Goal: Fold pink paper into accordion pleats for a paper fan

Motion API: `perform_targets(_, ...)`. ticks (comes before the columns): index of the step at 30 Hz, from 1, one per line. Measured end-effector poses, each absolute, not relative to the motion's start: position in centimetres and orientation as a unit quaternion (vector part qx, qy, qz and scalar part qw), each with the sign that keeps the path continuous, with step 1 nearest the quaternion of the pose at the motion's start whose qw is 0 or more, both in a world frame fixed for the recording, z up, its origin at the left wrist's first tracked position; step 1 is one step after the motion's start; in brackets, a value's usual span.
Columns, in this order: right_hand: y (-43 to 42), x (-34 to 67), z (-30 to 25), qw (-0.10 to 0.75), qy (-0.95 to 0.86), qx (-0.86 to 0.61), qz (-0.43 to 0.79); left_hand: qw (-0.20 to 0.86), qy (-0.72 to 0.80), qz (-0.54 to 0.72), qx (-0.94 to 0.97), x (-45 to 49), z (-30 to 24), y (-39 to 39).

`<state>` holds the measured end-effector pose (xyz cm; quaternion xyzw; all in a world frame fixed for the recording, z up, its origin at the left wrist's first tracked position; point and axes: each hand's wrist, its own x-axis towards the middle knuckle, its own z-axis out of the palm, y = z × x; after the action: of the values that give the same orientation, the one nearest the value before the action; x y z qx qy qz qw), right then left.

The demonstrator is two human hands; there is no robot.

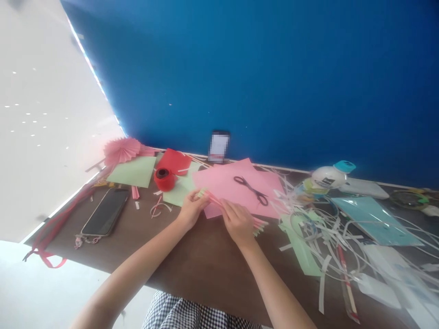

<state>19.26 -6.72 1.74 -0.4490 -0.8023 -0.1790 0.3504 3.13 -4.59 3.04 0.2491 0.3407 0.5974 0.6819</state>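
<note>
Between my two hands is a narrow pleated paper strip point(214, 198) in pink and light green. My left hand point(192, 211) pinches its left end. My right hand point(238, 222) is closed over its middle, hiding part of it, and a fanned pink and green end point(259, 224) shows past the right side of that hand. Right behind the hands lie pink paper sheets point(219, 180), and dark-handled scissors point(251, 190) rest on them, apart from my fingers. A light green sheet point(176, 195) is near my left hand.
On the left are a phone point(105, 212), a red ribbon roll point(163, 179) and a pink paper fan rosette point(122, 151). Tangled white strips and cables point(318, 228), a white bottle with a teal cap point(329, 177) and a blue packet point(375, 219) crowd the right. A blue wall point(260, 82) rises behind.
</note>
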Motion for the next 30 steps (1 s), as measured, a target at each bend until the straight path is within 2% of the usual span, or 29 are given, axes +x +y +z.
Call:
perform_targets(6, -6.6, 19.7, 1.9, 0.341, -0.769, -0.506, -0.194, 0.708, 0.281, 0.610, 0.219, 6.7, 2.2, -4.0)
perform_targets(13, -6.1, 19.7, 1.9, 0.390, -0.726, -0.551, -0.135, 0.712, 0.279, 0.594, 0.249, 6.7, 2.0, -3.7)
perform_targets(21, -6.2, 19.7, 2.3, 0.425, -0.730, -0.530, -0.076, 0.690, 0.291, 0.582, 0.317, 6.9, 2.1, -4.1)
perform_targets(30, -6.1, 19.5, 2.6, 0.428, -0.732, -0.524, -0.078, 0.672, 0.314, 0.590, 0.318, 6.7, 1.7, -4.3)
